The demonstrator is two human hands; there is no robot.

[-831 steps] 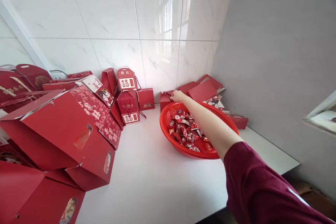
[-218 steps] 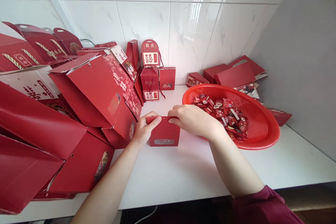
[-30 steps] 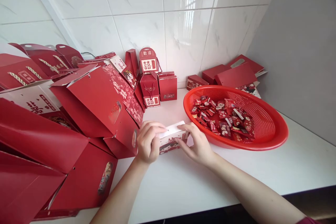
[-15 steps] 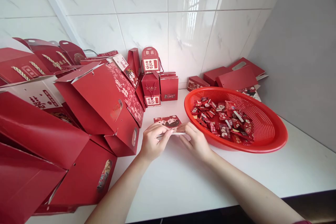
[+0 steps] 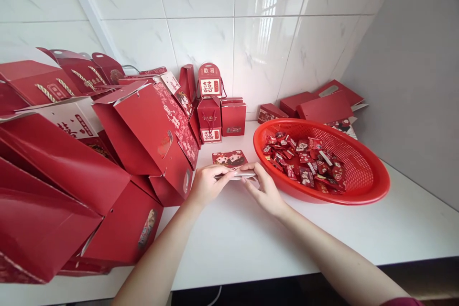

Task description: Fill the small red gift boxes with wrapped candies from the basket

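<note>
Both hands meet over the white counter, on a flat folded cardboard gift box (image 5: 229, 158) with cartoon faces on red. My left hand (image 5: 211, 184) pinches its near edge between thumb and fingers. On the same edge, my right hand (image 5: 264, 187) has its fingers on top and its thumb below, where a pale fold shows. Part of the box is hidden behind the fingers. Just right of my right hand stands a red plastic basket (image 5: 369, 174) with many small wrapped candies (image 5: 304, 160) in it.
Many red gift boxes (image 5: 139, 129) crowd the left side, some stacked and leaning. Small upright boxes (image 5: 210, 117) stand by the tiled wall (image 5: 201, 38). More red boxes (image 5: 322, 105) lie behind the basket, near a grey panel (image 5: 412, 81). The white counter (image 5: 233, 244) ends at its front edge.
My right hand has turned and opened a little, with its thumb now under the box's near edge. That edge shows more of its pale fold. The whole view has shifted slightly.
</note>
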